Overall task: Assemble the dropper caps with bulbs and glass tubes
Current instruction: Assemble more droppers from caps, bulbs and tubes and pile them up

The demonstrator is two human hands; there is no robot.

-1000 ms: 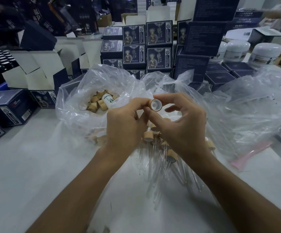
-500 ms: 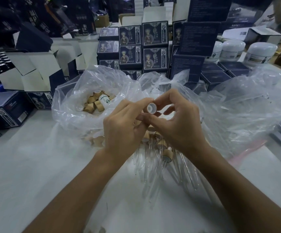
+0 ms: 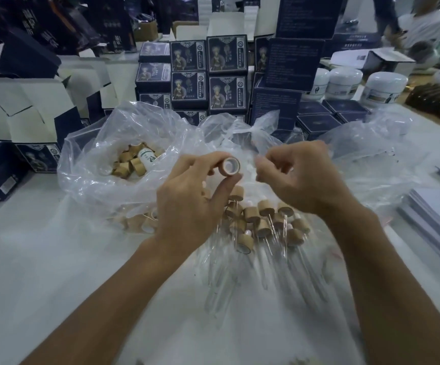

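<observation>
Left hand pinches a wooden dropper cap over the table; right hand sits just beside it, fingers curled.

Head view: the left hand (image 3: pixel 187 196) grips a dropper cap (image 3: pixel 231 166) between thumb and fingertips, its open white-lined mouth turned toward the camera. At 3 o'clock from the cap, apart from it, the right hand (image 3: pixel 303 177) has its fingers curled inward (whether they pinch anything small I cannot tell). At 6 o'clock from the cap, a heap of assembled droppers (image 3: pixel 255 227), wooden caps with glass tubes, lies on the white table (image 3: pixel 42 272). At 9 o'clock a clear plastic bag (image 3: pixel 95 164) holds loose caps (image 3: pixel 129 164). At 12 o'clock stand stacked dark printed boxes (image 3: pixel 208 75); white jars (image 3: pixel 382 88) sit at 2 o'clock.
</observation>
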